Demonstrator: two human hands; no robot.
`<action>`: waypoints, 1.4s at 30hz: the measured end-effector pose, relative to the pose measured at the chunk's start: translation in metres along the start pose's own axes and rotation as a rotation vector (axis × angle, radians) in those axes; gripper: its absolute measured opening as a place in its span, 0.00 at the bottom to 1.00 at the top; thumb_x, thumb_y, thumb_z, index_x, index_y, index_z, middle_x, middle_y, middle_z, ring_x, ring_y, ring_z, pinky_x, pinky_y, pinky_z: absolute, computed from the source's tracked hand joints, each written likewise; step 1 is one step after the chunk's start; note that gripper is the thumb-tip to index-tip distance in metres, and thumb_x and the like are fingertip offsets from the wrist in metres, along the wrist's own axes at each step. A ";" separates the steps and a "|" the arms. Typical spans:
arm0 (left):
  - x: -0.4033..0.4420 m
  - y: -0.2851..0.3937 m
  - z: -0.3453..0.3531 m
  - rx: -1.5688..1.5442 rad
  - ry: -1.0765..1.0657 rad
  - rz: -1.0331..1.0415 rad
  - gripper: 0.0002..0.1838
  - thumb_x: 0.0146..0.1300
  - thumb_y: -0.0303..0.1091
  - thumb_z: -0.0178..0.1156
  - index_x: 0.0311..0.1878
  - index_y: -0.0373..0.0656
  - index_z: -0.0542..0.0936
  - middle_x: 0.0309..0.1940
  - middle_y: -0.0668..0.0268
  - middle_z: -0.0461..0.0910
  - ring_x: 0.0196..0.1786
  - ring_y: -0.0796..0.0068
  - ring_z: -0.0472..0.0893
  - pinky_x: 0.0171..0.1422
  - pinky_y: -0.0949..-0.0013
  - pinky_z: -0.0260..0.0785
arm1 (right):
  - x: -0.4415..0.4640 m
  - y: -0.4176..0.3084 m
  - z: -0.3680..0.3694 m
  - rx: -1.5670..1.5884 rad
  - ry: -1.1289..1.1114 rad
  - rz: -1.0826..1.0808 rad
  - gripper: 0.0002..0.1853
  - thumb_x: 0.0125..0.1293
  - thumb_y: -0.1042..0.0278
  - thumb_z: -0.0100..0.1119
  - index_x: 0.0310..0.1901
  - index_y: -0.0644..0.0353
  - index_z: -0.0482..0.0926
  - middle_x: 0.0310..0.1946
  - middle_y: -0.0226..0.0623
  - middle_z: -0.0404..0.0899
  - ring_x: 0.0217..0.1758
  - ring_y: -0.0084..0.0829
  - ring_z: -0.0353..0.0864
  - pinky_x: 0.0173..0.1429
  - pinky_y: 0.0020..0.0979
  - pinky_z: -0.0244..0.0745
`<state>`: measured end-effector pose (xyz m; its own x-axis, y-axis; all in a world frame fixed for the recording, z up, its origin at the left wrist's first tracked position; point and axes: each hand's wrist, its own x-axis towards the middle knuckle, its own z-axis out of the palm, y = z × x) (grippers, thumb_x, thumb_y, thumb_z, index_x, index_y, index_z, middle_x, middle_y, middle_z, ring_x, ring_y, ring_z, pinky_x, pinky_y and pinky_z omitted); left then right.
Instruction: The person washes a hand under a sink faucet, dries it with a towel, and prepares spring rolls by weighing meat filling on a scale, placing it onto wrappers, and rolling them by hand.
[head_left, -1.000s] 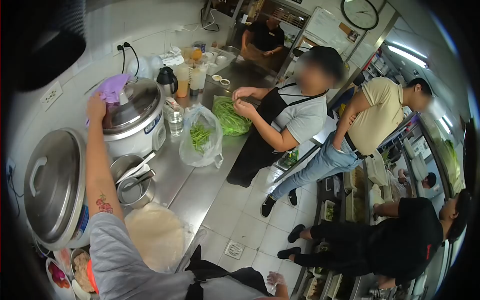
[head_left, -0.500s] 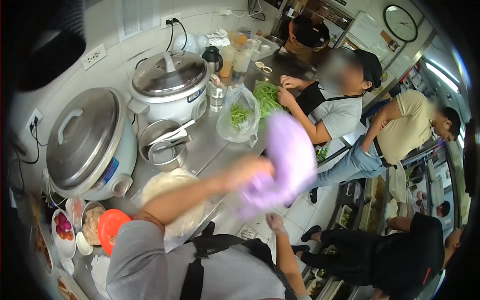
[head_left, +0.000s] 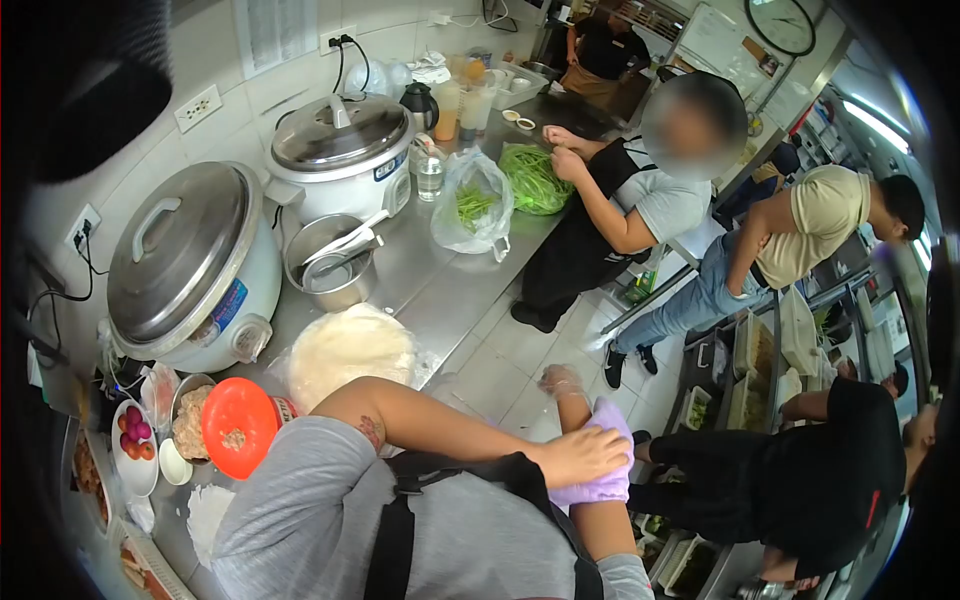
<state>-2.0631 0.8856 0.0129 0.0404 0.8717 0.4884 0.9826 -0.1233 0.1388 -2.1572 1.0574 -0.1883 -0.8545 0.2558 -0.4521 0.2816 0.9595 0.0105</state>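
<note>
My left hand point(head_left: 590, 460) is closed round a light purple cloth point(head_left: 600, 488) and presses it against my right forearm. My right hand point(head_left: 562, 380), in what looks like a clear plastic glove, is held out over the floor beside the counter. Its fingers are slightly apart and nothing shows in them. On the counter near my left arm, a pale, round, dough-like mass point(head_left: 350, 352) lies on clear plastic. A red lid or bowl point(head_left: 240, 428) with bits of food on it is by my left shoulder.
Two large rice cookers point(head_left: 190, 265) and a metal pot point(head_left: 330, 262) line the counter point(head_left: 420, 290). Beyond are a bag of green vegetables point(head_left: 537, 180) and a co-worker point(head_left: 640, 200) handling greens. Other people stand to the right, by food containers point(head_left: 755, 350).
My left hand has brought the swinging purple cloth down and right onto my right forearm. My right hand has risen slightly in view. The co-worker's head has turned.
</note>
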 end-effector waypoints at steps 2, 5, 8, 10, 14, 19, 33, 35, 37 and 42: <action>-0.002 0.013 -0.014 -0.116 0.093 0.116 0.19 0.60 0.35 0.55 0.56 0.45 0.74 0.47 0.64 0.72 0.54 0.66 0.72 0.57 0.65 0.65 | -0.002 0.004 -0.004 0.008 -0.005 0.010 0.15 0.62 0.55 0.59 0.45 0.51 0.86 0.49 0.39 0.85 0.56 0.45 0.82 0.58 0.44 0.79; 0.000 0.007 -0.020 -0.509 -0.010 0.115 0.19 0.57 0.32 0.57 0.54 0.43 0.74 0.49 0.62 0.71 0.55 0.62 0.70 0.59 0.64 0.63 | -0.001 0.002 -0.014 -0.008 -0.052 0.033 0.16 0.61 0.54 0.59 0.46 0.50 0.86 0.50 0.38 0.85 0.56 0.44 0.82 0.58 0.43 0.79; 0.002 -0.009 -0.027 -0.876 -0.178 -0.159 0.18 0.58 0.36 0.60 0.51 0.41 0.74 0.35 0.57 0.75 0.40 0.58 0.76 0.46 0.61 0.69 | 0.000 0.004 -0.017 -0.018 -0.079 0.054 0.17 0.60 0.53 0.60 0.47 0.48 0.86 0.52 0.37 0.84 0.57 0.42 0.82 0.58 0.41 0.79; 0.001 -0.017 -0.023 -0.959 -0.139 -0.240 0.20 0.60 0.42 0.62 0.50 0.39 0.75 0.23 0.54 0.76 0.26 0.54 0.78 0.34 0.55 0.69 | 0.023 0.011 -0.005 0.017 -0.020 0.038 0.17 0.60 0.53 0.60 0.47 0.48 0.86 0.53 0.36 0.84 0.58 0.41 0.82 0.58 0.41 0.79; 0.006 -0.047 -0.071 -0.976 -0.393 -0.242 0.23 0.66 0.46 0.58 0.57 0.40 0.76 0.37 0.52 0.84 0.37 0.58 0.84 0.44 0.58 0.74 | 0.025 0.020 -0.013 -0.035 -0.055 0.028 0.17 0.60 0.52 0.60 0.47 0.47 0.86 0.51 0.34 0.85 0.56 0.40 0.83 0.56 0.40 0.80; 0.011 -0.032 -0.025 -2.257 -0.651 -0.722 0.30 0.70 0.56 0.53 0.65 0.43 0.73 0.62 0.62 0.76 0.60 0.71 0.77 0.68 0.64 0.67 | 0.042 0.021 -0.009 -0.038 -0.056 -0.012 0.17 0.60 0.52 0.60 0.46 0.49 0.86 0.50 0.35 0.85 0.55 0.40 0.83 0.55 0.41 0.80; 0.025 -0.037 -0.034 -0.584 -0.557 -0.067 0.25 0.64 0.48 0.57 0.39 0.30 0.84 0.24 0.51 0.82 0.31 0.56 0.84 0.43 0.55 0.76 | 0.073 0.039 0.010 -0.034 -0.012 -0.129 0.17 0.61 0.51 0.60 0.44 0.53 0.86 0.48 0.38 0.85 0.51 0.41 0.84 0.51 0.42 0.81; 0.021 -0.022 -0.037 -0.057 -0.634 -0.029 0.21 0.62 0.47 0.58 0.42 0.36 0.85 0.43 0.50 0.81 0.53 0.52 0.80 0.49 0.45 0.75 | 0.046 0.038 -0.001 0.055 0.041 -0.094 0.17 0.61 0.52 0.60 0.43 0.53 0.86 0.47 0.38 0.85 0.51 0.40 0.84 0.51 0.42 0.80; 0.013 0.004 -0.054 0.465 -0.552 -0.055 0.20 0.62 0.47 0.57 0.44 0.40 0.85 0.54 0.50 0.76 0.65 0.48 0.73 0.51 0.37 0.73 | 0.012 0.039 -0.006 0.219 0.117 -0.071 0.16 0.60 0.52 0.60 0.43 0.53 0.86 0.46 0.38 0.85 0.50 0.40 0.84 0.50 0.42 0.80; 0.010 0.006 0.005 0.508 -0.249 -0.272 0.17 0.61 0.44 0.57 0.47 0.43 0.83 0.57 0.55 0.72 0.64 0.49 0.69 0.53 0.37 0.71 | -0.059 0.033 0.003 0.651 0.272 -0.014 0.16 0.60 0.54 0.61 0.43 0.54 0.85 0.44 0.38 0.85 0.47 0.40 0.84 0.48 0.42 0.80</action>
<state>-2.0555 0.8959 0.0140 -0.2422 0.9320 0.2697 0.9247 0.3059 -0.2265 -2.0964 1.0739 -0.1636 -0.9148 0.3459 -0.2085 0.4012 0.7189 -0.5676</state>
